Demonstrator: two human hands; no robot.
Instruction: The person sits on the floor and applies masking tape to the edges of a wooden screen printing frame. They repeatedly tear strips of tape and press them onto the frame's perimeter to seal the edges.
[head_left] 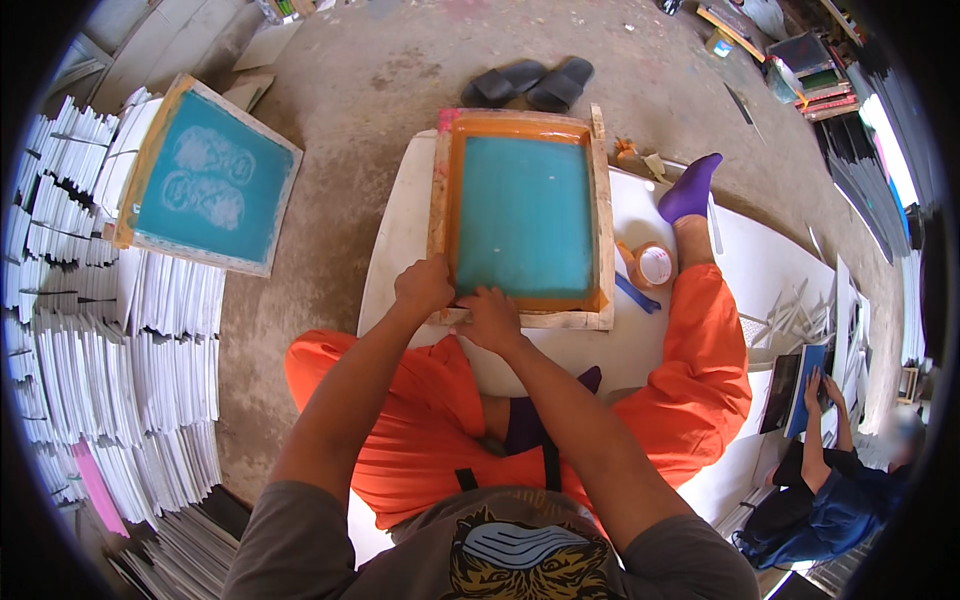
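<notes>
Both hands sit at the near edge of the wooden screen frame (522, 215): left hand (424, 287) curled over its near-left corner, right hand (489, 318) pressed flat on the near rail. The frame lies flat on the white surface (400, 240), teal mesh up. A tape roll (653, 265) lies just right. Far left, a second screen (212, 178) leans on paper stacks (120, 400).

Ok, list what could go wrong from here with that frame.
1. Both hands, left hand and right hand, press only the near edge of the wooden screen-printing frame; its far end could lift or shift on the white board.
2. The orange tape roll and blue strip lie right beside the frame and might get knocked.
3. The purple-socked foot rests near the frame's far corner and could nudge it.
</notes>
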